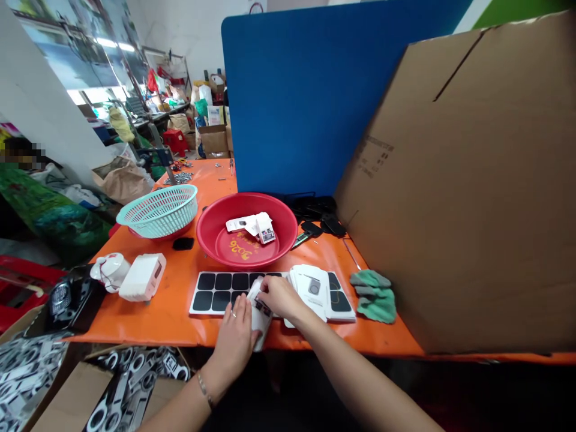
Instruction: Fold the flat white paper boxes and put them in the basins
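Observation:
My left hand (pixel 236 329) is closed along the side of a slim white printed box (pixel 262 324), steadying it at the table's front edge. At the box's upper end, my right hand (pixel 276 295) has its fingers pinched together on the box; the fingertips are partly hidden. Under and behind both hands lies a white sheet of black rounded-square pads (pixel 211 293). Beside my right hand, a stack of white printed leaflets (pixel 310 288) rests on that sheet. More white boxes (pixel 263 229) lie in a red basin (pixel 216 249) just beyond.
A turquoise basket (pixel 157 213) stands left of the basin, with a white-and-pink box (pixel 143 277) nearer. Green-grey gloves (pixel 373 295) lie right of the leaflets. A large cardboard sheet (pixel 468 210) and a blue panel (pixel 306 102) wall off the right and back. Grey ring-ended parts (pixel 135 384) fill cartons below left.

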`<state>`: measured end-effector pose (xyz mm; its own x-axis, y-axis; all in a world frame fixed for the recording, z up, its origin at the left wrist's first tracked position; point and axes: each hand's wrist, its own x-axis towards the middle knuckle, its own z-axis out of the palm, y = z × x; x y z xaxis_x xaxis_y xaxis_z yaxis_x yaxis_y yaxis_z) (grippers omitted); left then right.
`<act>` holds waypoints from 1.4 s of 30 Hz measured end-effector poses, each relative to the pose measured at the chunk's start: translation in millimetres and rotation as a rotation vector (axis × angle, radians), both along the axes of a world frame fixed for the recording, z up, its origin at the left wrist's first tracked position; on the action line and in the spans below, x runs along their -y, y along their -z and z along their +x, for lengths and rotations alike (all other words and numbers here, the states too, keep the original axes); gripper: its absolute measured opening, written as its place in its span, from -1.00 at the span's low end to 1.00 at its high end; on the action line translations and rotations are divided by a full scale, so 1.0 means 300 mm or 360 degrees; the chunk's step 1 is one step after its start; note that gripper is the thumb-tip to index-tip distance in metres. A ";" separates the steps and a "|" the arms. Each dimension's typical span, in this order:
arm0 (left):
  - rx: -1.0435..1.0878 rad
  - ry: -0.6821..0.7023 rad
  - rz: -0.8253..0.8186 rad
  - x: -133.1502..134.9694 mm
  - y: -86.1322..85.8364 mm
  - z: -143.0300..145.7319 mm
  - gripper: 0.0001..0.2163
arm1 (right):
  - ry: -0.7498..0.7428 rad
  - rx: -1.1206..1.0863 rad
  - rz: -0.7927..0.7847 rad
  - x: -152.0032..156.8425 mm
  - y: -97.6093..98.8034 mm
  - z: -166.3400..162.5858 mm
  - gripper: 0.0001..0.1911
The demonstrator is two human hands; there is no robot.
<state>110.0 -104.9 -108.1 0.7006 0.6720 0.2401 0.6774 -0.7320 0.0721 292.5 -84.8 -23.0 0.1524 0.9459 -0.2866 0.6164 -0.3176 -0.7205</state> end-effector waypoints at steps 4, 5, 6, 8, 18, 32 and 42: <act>0.0033 -0.0009 0.0028 0.012 0.001 0.001 -0.46 | 0.0015 -0.0410 -0.0109 0.023 0.013 -0.001 -0.96; 0.0040 -0.0001 0.0040 0.011 -0.009 0.002 -0.44 | 0.0019 -0.0519 -0.0133 0.026 0.013 0.002 -0.93; 0.0052 0.0008 0.0063 0.009 -0.025 0.003 -0.43 | 0.0028 -0.0620 -0.0143 0.028 0.009 0.007 -0.89; 0.0089 0.0007 0.0142 -0.002 -0.072 0.009 -0.39 | 0.0056 -0.0806 -0.0120 0.036 -0.011 0.022 -0.81; 0.0362 0.0371 0.0174 -0.027 -0.317 0.077 -0.51 | -0.0070 -0.1479 0.0122 0.194 -0.202 0.069 -0.62; 0.1959 -0.0332 -0.1971 0.041 -0.413 0.100 -0.69 | 0.0149 -0.0316 0.1428 0.380 -0.358 0.033 -0.70; 0.2028 -0.0222 -0.2275 0.089 -0.372 0.116 -0.67 | 0.0337 -0.1473 0.0527 0.292 -0.175 0.005 -0.67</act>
<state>144.8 -131.5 3.6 0.5141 0.8322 -0.2077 -0.2135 0.3587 0.9087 294.0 -172.5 29.6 0.1771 0.9786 -0.1046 -0.2767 -0.0524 -0.9595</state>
